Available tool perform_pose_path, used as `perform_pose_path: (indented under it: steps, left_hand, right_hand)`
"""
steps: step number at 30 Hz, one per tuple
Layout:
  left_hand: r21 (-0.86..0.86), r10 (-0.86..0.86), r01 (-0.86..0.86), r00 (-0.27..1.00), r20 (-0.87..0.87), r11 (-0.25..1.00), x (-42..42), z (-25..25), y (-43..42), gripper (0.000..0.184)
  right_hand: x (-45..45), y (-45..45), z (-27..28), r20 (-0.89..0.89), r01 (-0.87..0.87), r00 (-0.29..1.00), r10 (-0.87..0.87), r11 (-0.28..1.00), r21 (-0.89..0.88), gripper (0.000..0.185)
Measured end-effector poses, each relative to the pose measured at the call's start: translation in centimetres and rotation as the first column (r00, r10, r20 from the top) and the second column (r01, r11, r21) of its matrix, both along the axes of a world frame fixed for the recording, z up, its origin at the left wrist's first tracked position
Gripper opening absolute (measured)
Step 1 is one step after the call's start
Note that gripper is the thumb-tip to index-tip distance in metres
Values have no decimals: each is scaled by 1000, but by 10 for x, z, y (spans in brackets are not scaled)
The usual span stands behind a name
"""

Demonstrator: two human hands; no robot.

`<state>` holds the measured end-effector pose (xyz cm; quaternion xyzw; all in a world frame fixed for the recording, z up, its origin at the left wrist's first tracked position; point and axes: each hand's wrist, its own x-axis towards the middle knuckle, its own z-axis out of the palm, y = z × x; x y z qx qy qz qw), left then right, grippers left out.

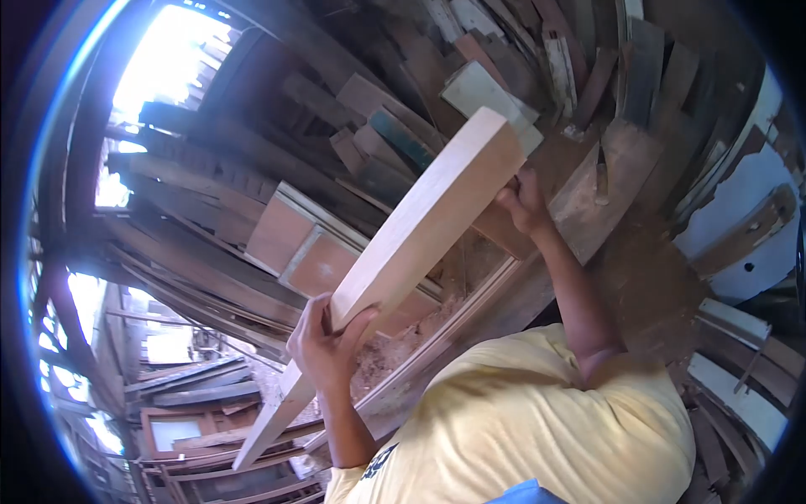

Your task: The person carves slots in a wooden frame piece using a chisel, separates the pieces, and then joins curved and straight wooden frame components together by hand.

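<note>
A long, pale squared wooden beam (428, 206) slants across the view, from the lower left up to the upper middle. My left hand (326, 344) is wrapped round its lower part, thumb on the near side and fingers over the far edge. Near the upper end, my right hand (526, 202) grips the beam from the right side; some of its fingers are hidden behind the wood. The beam is held up in front of my body, above a long wooden plank (457, 323) with wood shavings (382, 357) beside it.
Stacked boards (201, 185) fill the left, and more offcuts (495, 84) lean at the back. A chisel-like tool (601, 178) rests on a thick timber (630, 151) at the right. A white panel (739, 218) stands further right. Framed wood pieces (176, 433) lie at lower left.
</note>
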<state>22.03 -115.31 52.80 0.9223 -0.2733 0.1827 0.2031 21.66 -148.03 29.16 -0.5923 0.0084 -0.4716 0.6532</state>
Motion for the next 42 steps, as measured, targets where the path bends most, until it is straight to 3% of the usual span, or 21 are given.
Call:
perform_pose_path:
  steps: [3,9,14,15,18,20,27,42]
  left_hand:
    - [0,30,-30,998,-59,1000,7,-2,7,48]
    - [2,36,-36,995,-90,999,7,0,16,47]
    - [-106,-30,31,1000,4,994,2,4,17,59]
    - [-64,9,-11,1000,-22,998,-1,12,18,49]
    - [-105,4,-13,996,-91,994,1,14,19,48]
    - [-110,-1,-9,996,-90,994,2,15,19,48]
    - [-171,-11,2,999,-48,985,1,17,23,54]
    - [-194,-3,1,1000,-11,981,-3,21,25,54]
  right_hand:
    - [-4,6,14,27,47,999,-45,997,-68,69]
    - [2,9,12,-209,137,964,-167,979,-149,73]
    - [-6,8,19,-106,187,972,-211,961,-202,77]
    - [-8,8,23,-109,174,974,-199,964,-200,77]
    - [-7,10,33,-79,133,987,-143,985,-111,76]
    - [-7,9,31,-40,203,977,-211,968,-147,72]
    - [-9,10,28,-101,177,977,-187,979,-100,67]
    - [-26,6,32,-44,108,993,-111,992,-64,63]
